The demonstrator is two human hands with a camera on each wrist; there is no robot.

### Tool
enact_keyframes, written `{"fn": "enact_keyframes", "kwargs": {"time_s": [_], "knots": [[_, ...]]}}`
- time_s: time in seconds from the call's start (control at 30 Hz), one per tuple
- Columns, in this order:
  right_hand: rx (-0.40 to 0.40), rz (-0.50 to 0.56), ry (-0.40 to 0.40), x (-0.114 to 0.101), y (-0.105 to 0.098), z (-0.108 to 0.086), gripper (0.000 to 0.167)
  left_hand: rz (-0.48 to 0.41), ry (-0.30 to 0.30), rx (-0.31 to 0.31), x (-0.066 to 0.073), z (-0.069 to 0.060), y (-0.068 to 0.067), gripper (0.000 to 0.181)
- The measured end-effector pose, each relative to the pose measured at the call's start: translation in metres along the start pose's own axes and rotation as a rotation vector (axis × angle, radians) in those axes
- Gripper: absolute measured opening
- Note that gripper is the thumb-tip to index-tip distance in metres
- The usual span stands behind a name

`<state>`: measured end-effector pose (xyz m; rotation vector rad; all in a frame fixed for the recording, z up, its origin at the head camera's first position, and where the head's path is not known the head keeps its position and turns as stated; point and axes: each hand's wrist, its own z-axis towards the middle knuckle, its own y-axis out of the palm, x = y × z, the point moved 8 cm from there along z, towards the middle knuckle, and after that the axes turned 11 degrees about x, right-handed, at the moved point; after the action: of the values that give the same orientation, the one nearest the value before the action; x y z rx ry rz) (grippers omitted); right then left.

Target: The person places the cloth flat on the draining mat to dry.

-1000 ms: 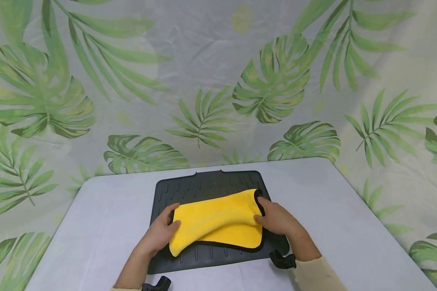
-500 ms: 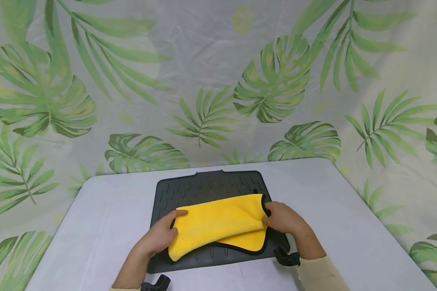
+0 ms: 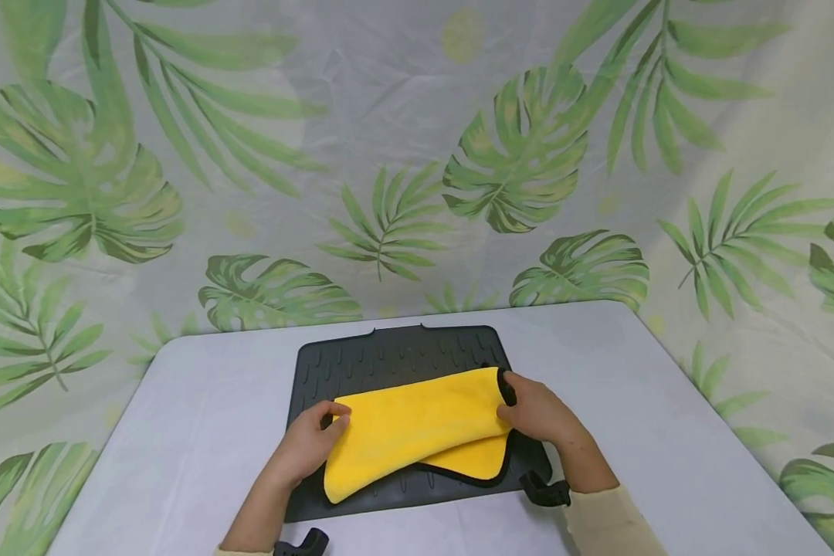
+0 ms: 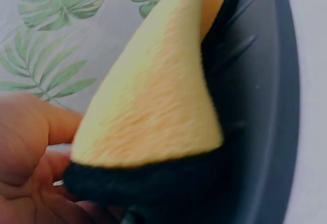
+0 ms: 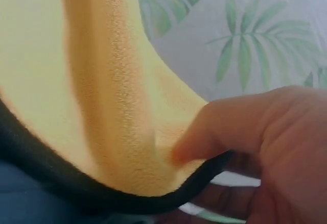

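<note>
A fuzzy yellow towel with a black border lies folded over itself above the dark mat, its lower layer showing at the front right. My left hand pinches the towel's far left corner between thumb and fingers. At the opposite end my right hand grips the right edge, thumb on the yellow side. In the left wrist view the towel droops in a fold beside the thumb. The right wrist view has the thumb pressing the towel near its black border, other fingers partly hidden underneath.
Beneath the towel lies a black rubber-looking mat with raised drop-shaped ridges, on a white table. A leaf-patterned sheet hangs behind the table. Both wrists wear black straps with a camera mount.
The towel's upper layer has shifted slightly right and towards me, covering more of the lower layer. My right hand moved right with its edge; the left hand's fingers shifted along the left edge.
</note>
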<state>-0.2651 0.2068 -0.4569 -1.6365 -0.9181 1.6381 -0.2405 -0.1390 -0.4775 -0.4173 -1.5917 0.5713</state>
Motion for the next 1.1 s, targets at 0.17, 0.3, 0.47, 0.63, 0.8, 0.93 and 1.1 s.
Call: {"fn": "enact_keyframes", "kwargs": {"time_s": [0.17,0.3,0.47,0.63,0.8,0.93,1.1], "knots": [[0.082,0.078,-0.027,-0.002,-0.003,0.005,0.061,-0.067,-0.037,0.023,-0.002,0.0,0.004,0.039],[0.162,0.093,-0.042,-0.002,-0.006,0.008,0.049,-0.096,-0.044,0.01,-0.001,0.0,0.008,0.049],[0.222,0.063,-0.047,-0.002,-0.009,0.009,0.037,-0.116,-0.033,0.005,0.001,0.001,0.007,0.055],[0.223,0.106,-0.058,-0.004,-0.012,0.011,0.037,-0.148,-0.024,0.029,0.004,0.002,-0.001,0.057],[0.186,0.138,-0.063,-0.006,-0.014,0.011,0.045,-0.149,-0.009,0.051,0.005,0.004,-0.007,0.058],[0.171,0.138,-0.051,-0.006,-0.015,0.012,0.048,-0.156,-0.004,0.072,0.006,0.006,-0.011,0.058],[0.167,0.152,-0.046,-0.002,-0.016,0.012,0.052,-0.184,0.006,0.094,0.009,0.007,-0.015,0.058]]}}
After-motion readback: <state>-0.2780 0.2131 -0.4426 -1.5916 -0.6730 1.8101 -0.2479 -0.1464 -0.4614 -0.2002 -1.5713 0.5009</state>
